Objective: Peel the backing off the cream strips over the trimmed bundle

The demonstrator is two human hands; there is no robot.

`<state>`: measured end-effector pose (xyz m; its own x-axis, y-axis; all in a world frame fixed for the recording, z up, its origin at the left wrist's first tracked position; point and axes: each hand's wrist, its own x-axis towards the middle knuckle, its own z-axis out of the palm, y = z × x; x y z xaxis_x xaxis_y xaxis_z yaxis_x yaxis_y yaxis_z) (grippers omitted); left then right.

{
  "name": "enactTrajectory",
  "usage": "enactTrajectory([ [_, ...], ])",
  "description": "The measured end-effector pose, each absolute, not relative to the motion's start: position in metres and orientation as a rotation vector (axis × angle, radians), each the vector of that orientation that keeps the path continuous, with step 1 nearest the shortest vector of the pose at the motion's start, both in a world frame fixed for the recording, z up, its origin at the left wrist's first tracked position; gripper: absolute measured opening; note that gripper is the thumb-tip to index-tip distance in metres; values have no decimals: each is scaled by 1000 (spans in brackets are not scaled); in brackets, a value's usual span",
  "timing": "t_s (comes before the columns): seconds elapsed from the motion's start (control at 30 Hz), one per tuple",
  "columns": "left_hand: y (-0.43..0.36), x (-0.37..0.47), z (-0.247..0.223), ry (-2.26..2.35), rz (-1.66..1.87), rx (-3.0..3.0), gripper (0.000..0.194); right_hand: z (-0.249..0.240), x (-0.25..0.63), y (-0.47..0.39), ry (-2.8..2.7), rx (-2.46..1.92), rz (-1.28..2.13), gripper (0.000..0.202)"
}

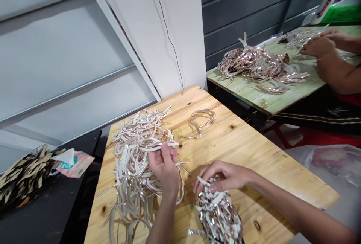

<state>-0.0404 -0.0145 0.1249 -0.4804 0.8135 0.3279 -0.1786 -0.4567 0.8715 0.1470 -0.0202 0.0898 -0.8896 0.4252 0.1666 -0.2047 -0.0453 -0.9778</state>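
Over the wooden bench (239,144), my left hand (164,164) pinches metallic strips (151,148). My right hand (228,174) half-curls on a strip bundle (221,215), grip unclear.

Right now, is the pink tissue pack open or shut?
Open: a white tissue sticks out of the pink pack.

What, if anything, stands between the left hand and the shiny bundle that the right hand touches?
A few loose strips from the pile curl onto the table, just right of the left hand. The right hand partly covers the shiny bundle. No other object shows between them.
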Motion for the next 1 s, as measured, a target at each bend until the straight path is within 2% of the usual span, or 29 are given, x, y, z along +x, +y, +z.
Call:
enactTrajectory([
  [0.17,-11,-51,137,964,1893,860,31,93,157,-15,-1778,-186,2176,50],
  [0.47,-1,-68,136,1044,2000,600,48,87,153,-20,-1330,-390,2477,61],
  [0.63,-7,-62,139,943,1941,452,50,77,156,-17,-1642,-489,2184,38],
  [0.77,-10,-60,146,796,1806,340,47,64,157,-14,-1735,-656,1950,32],
  [1.0,-5,-67,145,731,1844,312,43,67,150,-17,-1668,-784,1537,27],
])
